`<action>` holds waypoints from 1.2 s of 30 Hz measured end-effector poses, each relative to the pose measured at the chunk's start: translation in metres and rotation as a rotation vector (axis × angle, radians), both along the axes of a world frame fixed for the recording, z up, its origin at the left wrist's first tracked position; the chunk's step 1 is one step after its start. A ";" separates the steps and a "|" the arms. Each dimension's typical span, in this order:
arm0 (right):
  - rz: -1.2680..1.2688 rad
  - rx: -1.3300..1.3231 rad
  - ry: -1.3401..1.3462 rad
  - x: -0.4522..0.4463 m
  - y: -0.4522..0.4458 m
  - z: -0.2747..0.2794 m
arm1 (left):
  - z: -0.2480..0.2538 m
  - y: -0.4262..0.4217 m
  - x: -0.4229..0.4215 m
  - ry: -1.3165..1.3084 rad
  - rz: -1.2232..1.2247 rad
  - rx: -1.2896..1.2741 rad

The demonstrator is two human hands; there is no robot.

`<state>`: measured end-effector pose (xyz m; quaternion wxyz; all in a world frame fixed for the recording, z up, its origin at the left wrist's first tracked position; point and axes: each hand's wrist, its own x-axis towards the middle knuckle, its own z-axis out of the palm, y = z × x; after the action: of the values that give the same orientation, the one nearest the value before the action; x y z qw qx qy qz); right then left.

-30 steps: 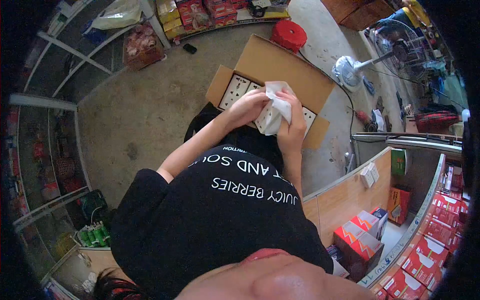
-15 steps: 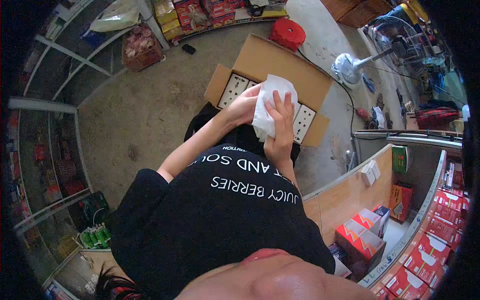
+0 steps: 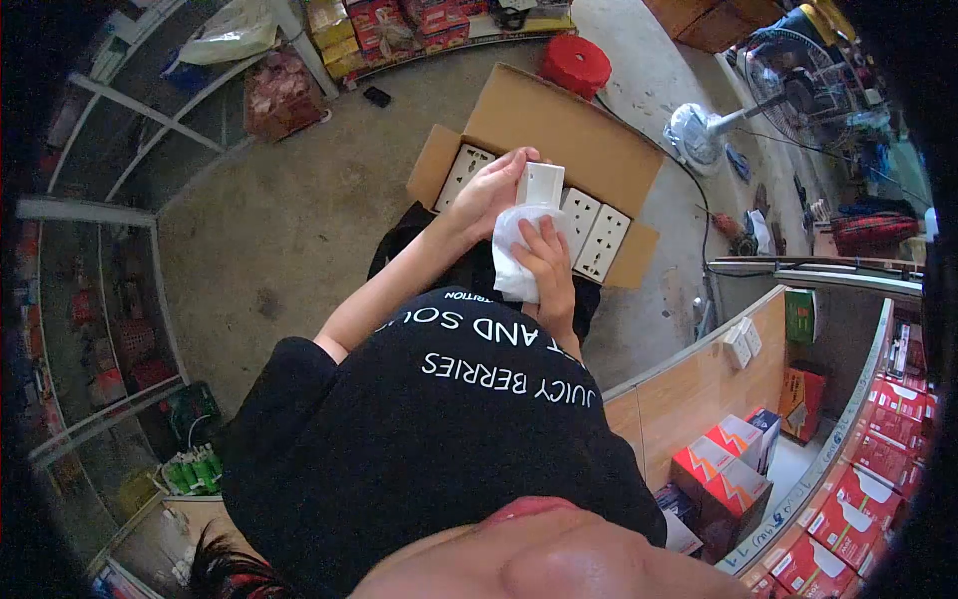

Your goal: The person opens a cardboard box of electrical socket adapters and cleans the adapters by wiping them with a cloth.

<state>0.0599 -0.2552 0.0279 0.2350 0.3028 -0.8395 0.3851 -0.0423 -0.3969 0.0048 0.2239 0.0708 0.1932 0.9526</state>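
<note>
the white block [image 3: 542, 184] is held over an open cardboard box [image 3: 564, 120], its far end bare, a white cloth [image 3: 514, 272] against its near part. the left hand [image 3: 489, 198] clasps its side; the right hand [image 3: 548, 265], fingers slightly apart, holds the cloth on it. socket panels [image 3: 604, 243] sit in the box; a red roll [image 3: 576, 67] lies just beyond.

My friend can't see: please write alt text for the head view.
A person's left hand holds a white block; the right hand holds a tissue-like sheet over part of it, by an open cardboard box of socket panels.
</note>
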 end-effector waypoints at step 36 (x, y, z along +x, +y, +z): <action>0.065 0.039 -0.150 -0.022 -0.015 0.011 | 0.009 -0.001 0.004 0.099 0.004 0.058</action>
<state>0.0379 -0.2705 0.0388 0.1528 0.3045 -0.8518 0.3979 -0.0388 -0.3981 0.0139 0.2103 0.1237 0.1765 0.9536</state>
